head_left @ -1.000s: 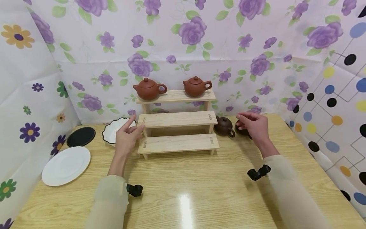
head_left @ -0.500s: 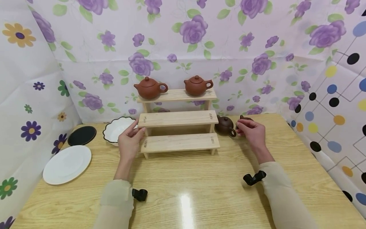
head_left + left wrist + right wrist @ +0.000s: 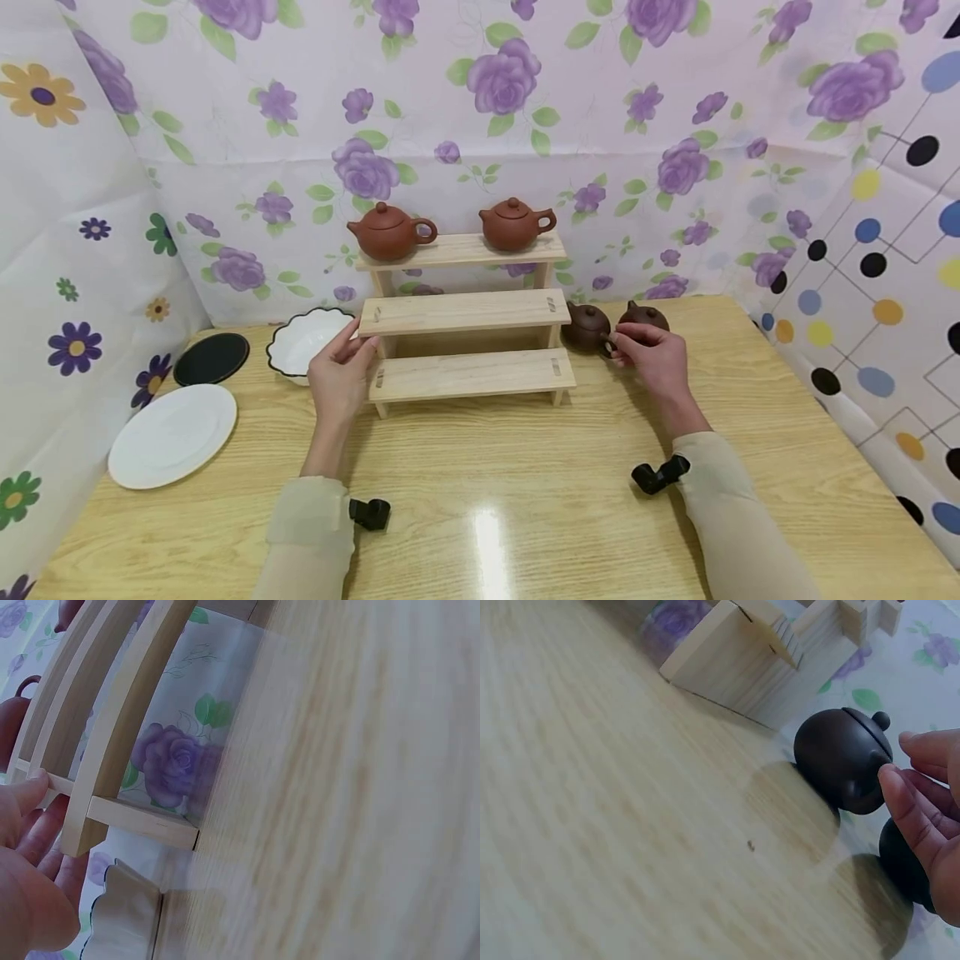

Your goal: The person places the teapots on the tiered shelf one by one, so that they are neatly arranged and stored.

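Observation:
A three-tier wooden display stand (image 3: 465, 379) stands at the back of the table. My left hand (image 3: 339, 375) grips its left side by the middle tier, thumb in front and fingers along the side. In the left wrist view, that thumb (image 3: 31, 793) meets the wood. To the right of the stand sits a dark brown teapot (image 3: 587, 325), upright. My right hand (image 3: 656, 362) is at its handle; in the right wrist view the thumb (image 3: 901, 802) and index finger stand parted there. A second dark teapot (image 3: 645, 314) sits just behind this hand, partly hidden.
Two reddish-brown teapots, a left one (image 3: 386, 233) and a right one (image 3: 513, 227), stand on the top tier. Left of the stand are a scalloped white bowl (image 3: 288, 354), a black round mat (image 3: 212, 358) and a white plate (image 3: 172, 433). Patterned cloth (image 3: 450, 100) hangs behind.
My right hand has moved left and toward me, from the farther-right dark teapot to the handle of the one beside the stand. My left hand has shifted slightly right against the stand.

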The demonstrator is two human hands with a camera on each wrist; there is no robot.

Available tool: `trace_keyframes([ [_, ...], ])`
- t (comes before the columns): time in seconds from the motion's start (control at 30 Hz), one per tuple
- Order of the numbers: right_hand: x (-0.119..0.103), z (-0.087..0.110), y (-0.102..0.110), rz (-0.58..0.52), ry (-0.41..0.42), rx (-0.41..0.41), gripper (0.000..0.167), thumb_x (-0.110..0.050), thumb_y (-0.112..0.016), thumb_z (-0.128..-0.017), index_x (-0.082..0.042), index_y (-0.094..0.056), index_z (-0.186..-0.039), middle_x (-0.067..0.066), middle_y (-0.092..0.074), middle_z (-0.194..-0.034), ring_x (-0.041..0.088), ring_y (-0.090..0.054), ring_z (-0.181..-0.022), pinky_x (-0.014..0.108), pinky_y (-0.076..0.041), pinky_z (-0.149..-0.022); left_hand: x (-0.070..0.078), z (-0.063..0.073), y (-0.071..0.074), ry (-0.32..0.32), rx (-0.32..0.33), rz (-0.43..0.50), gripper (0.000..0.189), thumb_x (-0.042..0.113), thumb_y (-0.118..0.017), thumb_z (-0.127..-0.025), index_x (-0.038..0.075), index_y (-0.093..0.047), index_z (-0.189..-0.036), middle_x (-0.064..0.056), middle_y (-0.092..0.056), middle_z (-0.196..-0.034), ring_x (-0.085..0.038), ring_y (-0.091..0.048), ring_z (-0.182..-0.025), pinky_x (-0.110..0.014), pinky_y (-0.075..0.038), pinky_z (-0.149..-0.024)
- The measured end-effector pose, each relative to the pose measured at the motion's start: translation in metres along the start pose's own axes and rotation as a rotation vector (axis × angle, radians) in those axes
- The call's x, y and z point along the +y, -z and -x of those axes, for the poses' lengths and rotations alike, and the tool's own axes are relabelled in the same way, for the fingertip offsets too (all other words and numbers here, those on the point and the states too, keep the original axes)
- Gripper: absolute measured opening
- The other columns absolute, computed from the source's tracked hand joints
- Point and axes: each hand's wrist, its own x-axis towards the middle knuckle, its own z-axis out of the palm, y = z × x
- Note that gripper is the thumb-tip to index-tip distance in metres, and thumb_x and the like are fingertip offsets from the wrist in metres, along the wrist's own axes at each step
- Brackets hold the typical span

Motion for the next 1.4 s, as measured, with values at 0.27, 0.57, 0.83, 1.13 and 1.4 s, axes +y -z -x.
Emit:
trace_keyframes([
  [0.27,0.0039,0.0019,-0.0033,0.158,0.022,-0.022,0.035,-0.017,-0.079,-0.098,0.006,-0.075,-0.124,0.01,-0.079,-0.094,0.011,-0.074,-0.07,0.027,-0.062,-0.065,0.0011,-0.0009,0.0037,-0.002,-0.01,0.004,0.044,0.016,-0.08,-0.097,0.018,-0.071,-0.14,0.02,-0.071,-0.089,0.008,-0.069,-0.083,-0.01,-0.056,-0.075],
  [0.57,0.007,0.0003,-0.0035,0.247,0.031,-0.037,0.032,-0.016,-0.078,-0.098,0.005,-0.076,-0.122,0.02,-0.078,-0.093,0.012,-0.074,-0.066,0.028,-0.062,-0.064,0.0016,-0.003,0.0027,-0.008,-0.023,0.005,0.044,0.016,-0.079,-0.097,0.017,-0.071,-0.14,0.019,-0.073,-0.09,0.008,-0.069,-0.081,-0.011,-0.056,-0.072],
  [0.83,0.0082,0.0009,-0.0044,0.231,0.04,-0.035,0.032,-0.013,-0.076,-0.1,0.008,-0.074,-0.123,0.024,-0.077,-0.107,0.01,-0.078,-0.074,0.027,-0.064,-0.071,0.0015,-0.0025,0.0027,-0.021,-0.014,0.015,0.044,0.014,-0.08,-0.096,0.014,-0.072,-0.139,0.019,-0.074,-0.089,0.008,-0.069,-0.078,-0.011,-0.055,-0.07],
  [1.13,0.0088,0.0036,-0.0035,0.244,0.057,-0.02,0.032,-0.015,-0.072,-0.102,0.009,-0.073,-0.124,0.034,-0.07,-0.119,0.01,-0.078,-0.079,0.025,-0.063,-0.074,0.0015,-0.0004,0.0028,-0.034,-0.018,-0.001,0.043,0.014,-0.08,-0.096,0.016,-0.072,-0.139,-0.01,-0.079,-0.107,0.01,-0.068,-0.078,-0.01,-0.055,-0.07],
  [1.4,0.0068,0.0039,-0.0026,0.24,0.042,0.018,0.031,-0.016,-0.071,-0.103,0.008,-0.074,-0.123,0.03,-0.072,-0.117,0.013,-0.079,-0.08,0.026,-0.063,-0.074,0.0026,-0.0003,0.0026,-0.01,-0.032,0.012,0.044,0.014,-0.081,-0.095,0.018,-0.072,-0.139,-0.014,-0.078,-0.111,0.008,-0.069,-0.078,-0.01,-0.055,-0.07],
])
